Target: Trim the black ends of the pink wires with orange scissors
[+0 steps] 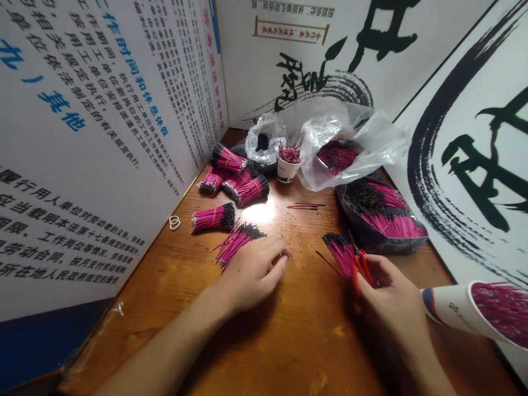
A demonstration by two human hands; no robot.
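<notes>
My right hand (388,291) is closed around orange-handled scissors (363,268), whose blades point away from me. Just beyond them lies a loose fan of pink wires with black ends (340,250). A single wire (329,263) rests apart at its left side. My left hand (256,272) is curled over the table, thumb and fingers nearly meeting; whatever they may hold is hidden. Beside and partly behind that hand spreads another pile of loose pink wires (237,242). Several wires (305,206) lie flat farther back between the hands.
Banded wire bundles (213,218) sit at left, more stacked behind. White rubber bands (174,222) lie near the left wall. A paper cup (287,171) of wires stands at the back, with plastic bags (322,165) around it. Right are a filled dark bag (383,245) and a tilted cup (454,308).
</notes>
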